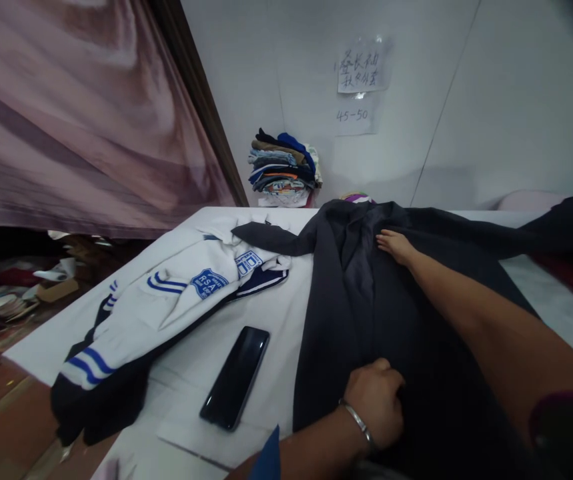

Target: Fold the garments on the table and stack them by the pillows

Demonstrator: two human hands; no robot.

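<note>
One dark-grey, long-sleeved fabric garment (341,313) lies on one white table (286,333). Left hand (375,403): fingers curled on the garment; grip cannot be determined. Right hand (397,247): fingers extended, released, against the garment. One black rectangular smartphone (236,378) lies alongside.

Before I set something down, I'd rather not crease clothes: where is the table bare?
White table shows bare between phone and dark garment, and left of the white garment. Crowded: the dark garment, under left hand and right hand.

left grip (376,403): curled | right grip (397,247): fingers (386,239) extended, arm (471,313) outstretched
</note>
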